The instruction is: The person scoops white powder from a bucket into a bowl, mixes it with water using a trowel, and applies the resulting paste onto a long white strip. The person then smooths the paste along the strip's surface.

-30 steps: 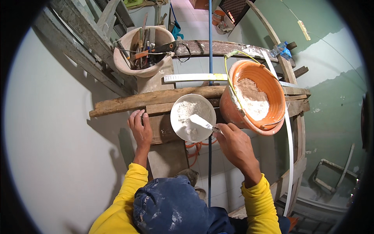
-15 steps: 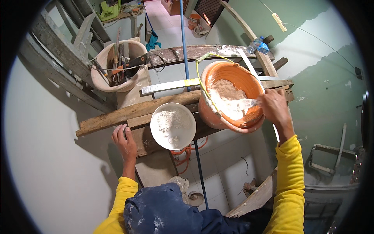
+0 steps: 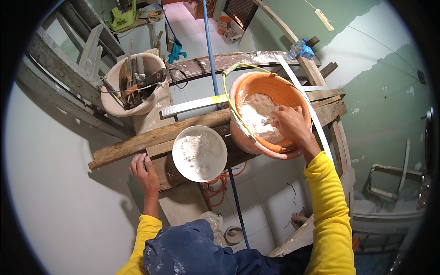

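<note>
My right hand (image 3: 292, 124) is inside the orange bucket (image 3: 293, 87), closed on a whitish, scoop-like tool that its fingers partly hide. White powder (image 3: 256, 110) lies in the bucket, and the tool's end is down in it. The bucket's yellow handle leans over its left rim. Left of it, a white round tub (image 3: 178, 158) holds lumps of similar powder on the planks. My left hand (image 3: 145, 173) rests at the left edge of the planks beside the tub, fingers slightly bent and apart. A small dark spot shows at its fingertips; I cannot make out what it is.
A pale bucket (image 3: 107, 98) of hand tools stands at the far left. Rough wooden planks (image 3: 123, 144) and a metal straightedge (image 3: 197, 103) lie across the work platform. A blue pole (image 3: 210, 41) rises behind. A plastic bottle (image 3: 298, 47) sits at the back right.
My right hand has moved left and deeper into the orange bucket with the whitish tool. My left hand stays at the planks. The whole view has shifted slightly.
</note>
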A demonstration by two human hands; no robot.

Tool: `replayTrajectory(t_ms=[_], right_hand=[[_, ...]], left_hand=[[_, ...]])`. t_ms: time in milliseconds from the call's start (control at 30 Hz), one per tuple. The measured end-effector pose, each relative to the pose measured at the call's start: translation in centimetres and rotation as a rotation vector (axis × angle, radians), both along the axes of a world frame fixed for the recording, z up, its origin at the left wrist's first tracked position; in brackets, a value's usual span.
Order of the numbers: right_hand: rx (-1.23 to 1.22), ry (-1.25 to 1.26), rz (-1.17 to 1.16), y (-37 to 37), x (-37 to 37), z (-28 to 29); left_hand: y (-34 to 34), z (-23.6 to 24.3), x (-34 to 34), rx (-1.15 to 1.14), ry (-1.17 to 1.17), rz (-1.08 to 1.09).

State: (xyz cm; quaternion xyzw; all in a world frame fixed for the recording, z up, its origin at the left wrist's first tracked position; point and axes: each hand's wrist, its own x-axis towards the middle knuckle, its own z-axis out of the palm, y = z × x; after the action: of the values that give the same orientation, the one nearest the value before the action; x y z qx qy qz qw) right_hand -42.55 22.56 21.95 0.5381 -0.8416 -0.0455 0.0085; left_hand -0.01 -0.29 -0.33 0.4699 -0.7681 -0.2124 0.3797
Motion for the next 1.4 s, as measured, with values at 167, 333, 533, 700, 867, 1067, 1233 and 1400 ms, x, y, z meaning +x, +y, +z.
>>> replayTrajectory(t_ms=[167,333,533,700,867,1067,1233,1400], right_hand=[[-0.070,-0.143,-0.045,-0.2,0.0,-0.4],[-0.092,-0.186,-0.132,0.9,0.2,1.9],[-0.208,-0.203,-0.251,2.8,1.3,5.9],[-0.390,-0.165,-0.138,3.3,4.6,8.8],[-0.388,-0.282,-0.174,1.6,12.2,10.5],[-0.273,-0.192,-0.012,-1.5,19.7,6.1],[-0.151,-0.104,0.150,-3.5,20.8,-0.2],[-0.044,-0.022,0.263,-6.1,21.5,-1.2]], left_hand=[[-0.2,-0.1,0.3,-0.004,-0.005,-0.004],[0.1,0.2,-0.1,-0.004,-0.017,-0.001],[0.3,0.5,-0.3,0.017,-0.009,0.009],[-0.2,0.3,0.0,-0.047,0.008,0.014],[-0.1,0.4,-0.2,-0.018,0.057,0.013],[0.1,0.2,0.4,-0.004,0.062,0.028],[0.1,0.5,-0.4,-0.001,0.063,0.014],[0.1,0.0,-0.1,0.015,0.093,0.034]])
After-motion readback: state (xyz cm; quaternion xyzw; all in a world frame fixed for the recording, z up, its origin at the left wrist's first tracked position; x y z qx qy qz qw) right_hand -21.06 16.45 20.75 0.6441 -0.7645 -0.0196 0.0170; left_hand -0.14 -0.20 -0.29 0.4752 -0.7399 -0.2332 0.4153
